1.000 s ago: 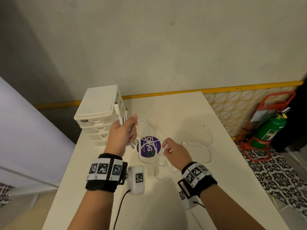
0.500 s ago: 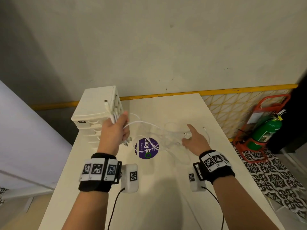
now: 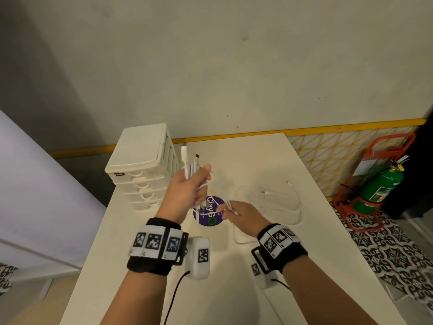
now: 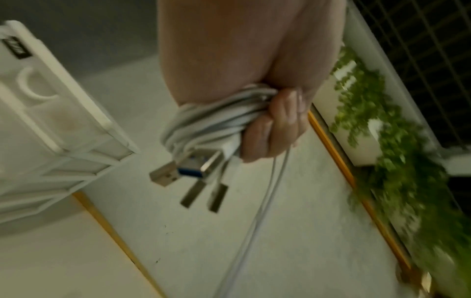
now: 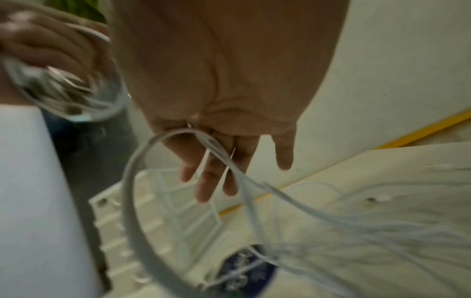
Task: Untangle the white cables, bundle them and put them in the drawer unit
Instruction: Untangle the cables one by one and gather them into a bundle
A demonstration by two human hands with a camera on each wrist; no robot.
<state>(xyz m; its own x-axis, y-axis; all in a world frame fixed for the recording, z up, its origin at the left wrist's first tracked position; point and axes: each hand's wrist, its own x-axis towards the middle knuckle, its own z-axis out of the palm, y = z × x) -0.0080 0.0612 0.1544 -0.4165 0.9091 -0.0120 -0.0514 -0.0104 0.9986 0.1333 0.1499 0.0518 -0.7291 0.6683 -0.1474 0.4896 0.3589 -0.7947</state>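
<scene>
My left hand (image 3: 198,181) is raised beside the white drawer unit (image 3: 138,156) and grips a coiled bundle of white cables (image 4: 211,121). Several USB plugs (image 3: 187,160) stick up out of the fist. From this bundle, thin strands run down to my right hand (image 3: 234,213), which hovers low over the table by a purple round sticker (image 3: 210,216). In the right wrist view its fingers (image 5: 203,181) are straight, and cable strands (image 5: 229,161) lie across and between them. More white cable (image 3: 281,200) lies in loose loops on the table to the right. The drawers look closed.
The cream table (image 3: 246,160) stands against a wall with a yellow stripe. The drawer unit takes its back-left corner. On the floor to the right stands a green fire extinguisher (image 3: 379,184) in a red frame. Patterned floor tiles lie beyond the table's right edge.
My right hand has come back from the loose cables at the right to the purple sticker, with strands across its fingers. My left hand has shifted a little right, still holding the bundle.
</scene>
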